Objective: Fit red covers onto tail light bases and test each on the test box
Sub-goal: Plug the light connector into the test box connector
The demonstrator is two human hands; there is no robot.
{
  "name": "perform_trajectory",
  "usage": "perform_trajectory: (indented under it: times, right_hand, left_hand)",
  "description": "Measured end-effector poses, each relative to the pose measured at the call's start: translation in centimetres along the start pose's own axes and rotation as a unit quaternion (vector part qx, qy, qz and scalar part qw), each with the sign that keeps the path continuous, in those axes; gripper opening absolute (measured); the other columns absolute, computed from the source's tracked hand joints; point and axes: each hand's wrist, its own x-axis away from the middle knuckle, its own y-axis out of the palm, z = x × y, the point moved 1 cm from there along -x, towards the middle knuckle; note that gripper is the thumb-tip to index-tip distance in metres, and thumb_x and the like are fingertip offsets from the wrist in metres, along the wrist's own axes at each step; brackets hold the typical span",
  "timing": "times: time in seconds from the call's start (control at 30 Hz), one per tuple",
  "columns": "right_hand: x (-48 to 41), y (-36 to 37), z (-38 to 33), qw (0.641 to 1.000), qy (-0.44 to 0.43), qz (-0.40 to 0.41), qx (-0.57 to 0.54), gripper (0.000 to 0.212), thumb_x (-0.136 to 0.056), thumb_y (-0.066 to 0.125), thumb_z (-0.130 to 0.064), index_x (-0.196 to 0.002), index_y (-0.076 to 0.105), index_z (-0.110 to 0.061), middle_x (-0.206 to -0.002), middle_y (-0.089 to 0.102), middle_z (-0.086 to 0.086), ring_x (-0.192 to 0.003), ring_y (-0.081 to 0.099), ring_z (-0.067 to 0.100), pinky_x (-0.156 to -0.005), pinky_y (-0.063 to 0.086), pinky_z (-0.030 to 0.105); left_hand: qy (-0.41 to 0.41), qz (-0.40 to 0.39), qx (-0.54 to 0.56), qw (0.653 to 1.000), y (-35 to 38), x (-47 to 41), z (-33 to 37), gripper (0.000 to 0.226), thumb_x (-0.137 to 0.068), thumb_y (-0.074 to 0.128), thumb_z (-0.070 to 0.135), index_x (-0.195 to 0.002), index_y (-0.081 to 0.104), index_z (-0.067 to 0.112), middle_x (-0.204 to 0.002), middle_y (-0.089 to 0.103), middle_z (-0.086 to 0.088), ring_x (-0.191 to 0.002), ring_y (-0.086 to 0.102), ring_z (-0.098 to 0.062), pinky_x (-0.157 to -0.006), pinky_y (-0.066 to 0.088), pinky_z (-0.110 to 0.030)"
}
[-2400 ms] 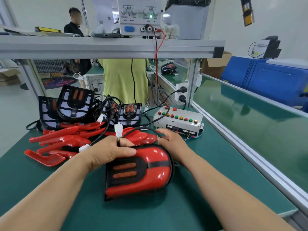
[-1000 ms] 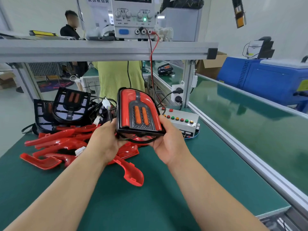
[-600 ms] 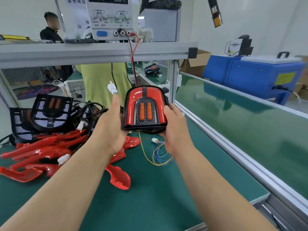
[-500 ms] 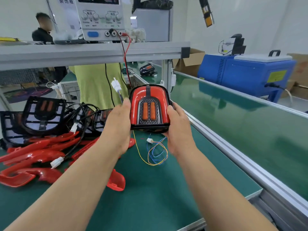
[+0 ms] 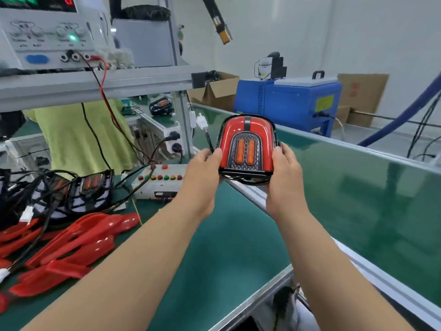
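change: tail light (image 5: 247, 144) lay face-up on the desk (image 5: 214, 247) 2.4 s ago. It has since been lifted, stood upright with the lens toward the wearer, and carried right. It is now in the air over the rail between the desk and the belt (image 5: 358, 187).
left hand (image 5: 202, 173): grips the light's left edge, thumb on the red face. Fingers (image 5: 216, 154) curl round the rim, holding the light.
right hand (image 5: 284, 177): grips the right edge the same way, fingers wrapped behind.
plug (image 5: 201, 121): the light's white plug sticks up free beside the left hand, connected to nothing.
cover: red cover looks seated all round the black base, no visible gap.
meaning: reads as this unit fitted and off the test box (image 5: 162, 185), heading for the belt. Lamp segments look orange; lit or not, cannot tell.
remaining: loose red covers (image 5: 78, 240) and bare bases (image 5: 90, 189) are piled at left, so more units to go.
writing: power supply (image 5: 47, 37) shows green and red digits, cropped and unreadable; its knob labels are blurred.
stickers: yellow label on the blue machine (image 5: 286, 103) and red print on the cardboard box (image 5: 360, 91) are both too small to read. No brand legible.
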Motion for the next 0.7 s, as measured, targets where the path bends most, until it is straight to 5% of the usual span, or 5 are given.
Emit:
perform_trajectory:
  times: [0.2,0.37,0.53,0.7]
  right_hand:
    - [-0.7,-6.2,-1.7,0.997,-0.033,0.068,0.025,0.030,-0.098,0.044,-0.036,-0.090,0.067,-0.052,-0.095,0.075,-0.006,-0.087,0.074,0.014,-0.065,0.058,0.026]
    - [-0.6,-11.3,-2.7,0.986,-0.044,0.149,0.060,0.034,-0.101,0.039,-0.038,-0.129,0.056,-0.030,-0.104,0.072,-0.005,-0.091,0.072,0.010,-0.075,0.059,0.031]
    - [0.3,-16.1,-3.9,0.971,-0.062,0.208,0.097,0.033,-0.099,0.036,-0.033,-0.116,0.063,-0.030,-0.096,0.070,-0.006,-0.080,0.065,0.007,-0.070,0.051,0.028]
    - [0.9,-19.9,-4.5,0.956,-0.055,0.269,0.097,0.033,-0.100,0.035,-0.028,-0.124,0.059,-0.029,-0.104,0.070,-0.005,-0.091,0.067,0.009,-0.076,0.056,0.027]
  left_hand:
    - [0.008,-0.064,-0.045,0.997,6.0,0.0,-1.9,0.022,-0.102,0.049,0.018,-0.102,0.070,0.012,-0.102,0.075,-0.007,-0.086,0.064,-0.014,-0.091,0.054,-0.035]
    - [0.000,-0.099,-0.053,0.994,10.7,0.7,-3.4,0.020,-0.102,0.051,0.018,-0.101,0.071,0.018,-0.101,0.076,-0.003,-0.089,0.066,-0.014,-0.091,0.057,-0.034]
    - [-0.020,-0.166,-0.060,0.984,15.3,2.2,-4.8,0.025,-0.102,0.048,0.019,-0.098,0.072,0.019,-0.106,0.074,-0.009,-0.089,0.061,-0.017,-0.098,0.052,-0.045]
    - [-0.038,-0.242,-0.063,0.968,19.1,3.2,-6.8,0.026,-0.101,0.047,0.015,-0.107,0.072,0.019,-0.108,0.074,-0.006,-0.092,0.061,-0.015,-0.099,0.050,-0.039]
